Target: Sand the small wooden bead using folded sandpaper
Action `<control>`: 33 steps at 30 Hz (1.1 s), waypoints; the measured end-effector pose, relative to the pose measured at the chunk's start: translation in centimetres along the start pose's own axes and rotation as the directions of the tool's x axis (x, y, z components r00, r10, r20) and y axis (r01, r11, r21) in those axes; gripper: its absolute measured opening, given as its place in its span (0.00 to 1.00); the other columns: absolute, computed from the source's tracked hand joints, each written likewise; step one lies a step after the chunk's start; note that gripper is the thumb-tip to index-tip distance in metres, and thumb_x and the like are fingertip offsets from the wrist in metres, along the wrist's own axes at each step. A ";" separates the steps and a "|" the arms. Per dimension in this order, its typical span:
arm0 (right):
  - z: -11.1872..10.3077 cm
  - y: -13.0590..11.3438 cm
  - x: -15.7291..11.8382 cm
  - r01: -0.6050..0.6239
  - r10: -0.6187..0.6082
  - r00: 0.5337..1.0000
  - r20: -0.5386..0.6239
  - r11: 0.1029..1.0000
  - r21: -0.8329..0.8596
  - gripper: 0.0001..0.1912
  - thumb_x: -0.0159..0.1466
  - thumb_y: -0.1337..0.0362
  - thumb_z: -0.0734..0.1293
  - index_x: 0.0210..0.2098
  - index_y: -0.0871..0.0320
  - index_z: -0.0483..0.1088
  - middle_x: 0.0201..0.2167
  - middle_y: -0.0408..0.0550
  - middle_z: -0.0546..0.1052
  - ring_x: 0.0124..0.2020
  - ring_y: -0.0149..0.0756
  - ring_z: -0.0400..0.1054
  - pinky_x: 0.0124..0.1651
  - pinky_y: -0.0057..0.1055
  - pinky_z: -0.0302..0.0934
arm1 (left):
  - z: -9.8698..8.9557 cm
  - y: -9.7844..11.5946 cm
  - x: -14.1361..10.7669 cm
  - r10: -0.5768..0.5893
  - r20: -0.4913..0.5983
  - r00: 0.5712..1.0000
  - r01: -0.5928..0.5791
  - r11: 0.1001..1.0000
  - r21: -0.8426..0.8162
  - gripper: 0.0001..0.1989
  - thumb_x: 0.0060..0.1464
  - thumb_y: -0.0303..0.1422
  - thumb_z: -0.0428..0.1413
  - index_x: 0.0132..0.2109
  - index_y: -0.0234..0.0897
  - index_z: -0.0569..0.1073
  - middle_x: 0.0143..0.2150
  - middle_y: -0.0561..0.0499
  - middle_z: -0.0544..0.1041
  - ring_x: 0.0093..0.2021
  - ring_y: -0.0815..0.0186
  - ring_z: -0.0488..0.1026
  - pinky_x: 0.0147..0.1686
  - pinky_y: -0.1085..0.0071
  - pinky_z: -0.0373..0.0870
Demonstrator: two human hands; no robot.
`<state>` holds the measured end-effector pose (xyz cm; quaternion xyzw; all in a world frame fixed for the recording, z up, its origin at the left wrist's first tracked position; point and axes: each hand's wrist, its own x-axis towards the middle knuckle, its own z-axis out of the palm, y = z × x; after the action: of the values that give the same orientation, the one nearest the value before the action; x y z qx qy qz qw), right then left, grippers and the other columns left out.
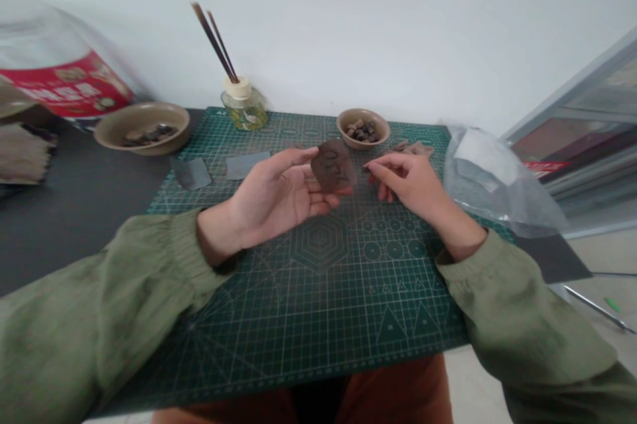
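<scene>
Brown piece (332,166), thin and flat-looking with dark marks across its face, stands tilted just above the middle of the frame, held over the green cutting mat (318,318). The left hand (273,192) grips it, thumb at its upper left edge and fingers spread behind and below, palm turned up. Just to its right, apart from it, the right hand (411,178) has thumb and forefinger pinched together on what looks like a small dark bit (366,166), too blurred to name. As far as it can be judged, the work is midway: the brown piece is up in hand and not set down, and the dark bit is out between the fingertips but not touching it. Plenty seems left over, since the small bowl (361,144) at upper centre holds a heap of dark and brown chunks (361,131), and the larger bowl (112,139) at upper left holds more dark bits (154,134). Two flat grey pieces (246,166) lie left of centre, and crumpled brown pieces (415,147) lie behind the right hand; whether these are finished or waiting cannot be told. A clear plastic bag (497,178) sits at the right of the frame, its contents unclear. Nothing in view can be singled out as surely completed.
</scene>
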<state>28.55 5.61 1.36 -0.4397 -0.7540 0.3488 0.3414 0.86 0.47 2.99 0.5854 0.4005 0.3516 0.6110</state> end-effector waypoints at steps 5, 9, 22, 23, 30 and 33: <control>-0.1 0.4 0.1 0.108 -0.104 0.994 0.029 0.977 -0.183 0.12 0.73 0.57 0.77 0.45 0.60 0.88 0.32 0.49 0.85 0.28 0.35 0.72 0.33 0.35 0.62 | -0.2 -1.3 -0.3 0.255 -0.088 0.963 -0.124 0.706 0.697 0.41 0.61 0.62 0.68 0.67 0.35 0.79 0.59 0.34 0.85 0.56 0.41 0.83 0.60 0.41 0.80; -0.2 0.8 0.0 0.188 -0.170 0.981 0.088 0.942 -0.276 0.10 0.68 0.62 0.81 0.47 0.60 0.87 0.34 0.47 0.83 0.30 0.35 0.72 0.37 0.36 0.63 | -0.6 -1.5 -0.6 0.369 0.089 0.925 -0.228 0.352 0.908 0.52 0.54 0.64 0.73 0.72 0.34 0.74 0.64 0.33 0.81 0.64 0.37 0.79 0.68 0.37 0.75; 0.9 -1.2 -1.1 0.326 -0.313 0.945 0.094 0.925 -0.198 0.11 0.69 0.60 0.83 0.44 0.60 0.84 0.32 0.42 0.79 0.28 0.32 0.69 0.32 0.33 0.61 | -0.3 -2.2 -0.8 0.371 0.118 0.921 -0.255 0.345 0.904 0.30 0.64 0.49 0.74 0.61 0.34 0.79 0.57 0.39 0.82 0.59 0.44 0.81 0.59 0.48 0.80; 1.2 -1.3 -1.3 0.346 -0.327 0.937 0.124 0.918 -0.195 0.11 0.70 0.60 0.83 0.44 0.59 0.84 0.32 0.42 0.79 0.28 0.32 0.69 0.32 0.33 0.61 | -0.2 -2.2 -0.9 0.367 0.135 0.920 -0.268 0.340 0.901 0.28 0.63 0.49 0.74 0.58 0.35 0.80 0.56 0.40 0.83 0.58 0.44 0.82 0.59 0.48 0.80; 1.8 -1.3 -1.5 0.438 -0.377 0.888 0.263 0.868 -0.235 0.07 0.71 0.67 0.81 0.45 0.60 0.82 0.40 0.46 0.81 0.34 0.33 0.71 0.37 0.33 0.63 | -0.6 -2.1 -1.2 0.402 0.257 0.879 -0.386 0.281 0.879 0.13 0.72 0.44 0.68 0.50 0.39 0.87 0.53 0.43 0.84 0.55 0.50 0.83 0.58 0.52 0.81; 1.7 -1.4 -1.5 0.467 -0.417 0.877 0.238 0.855 -0.224 0.06 0.71 0.69 0.80 0.46 0.60 0.82 0.41 0.46 0.81 0.32 0.31 0.70 0.36 0.32 0.63 | -0.5 -2.1 -1.4 0.385 0.245 0.890 -0.360 0.259 0.896 0.12 0.72 0.43 0.68 0.51 0.40 0.88 0.50 0.44 0.83 0.52 0.51 0.82 0.54 0.53 0.81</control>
<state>27.12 3.32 1.34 -0.2632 -0.9037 0.1913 0.2783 -0.26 -0.71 1.02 0.8975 0.3848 0.2041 0.0691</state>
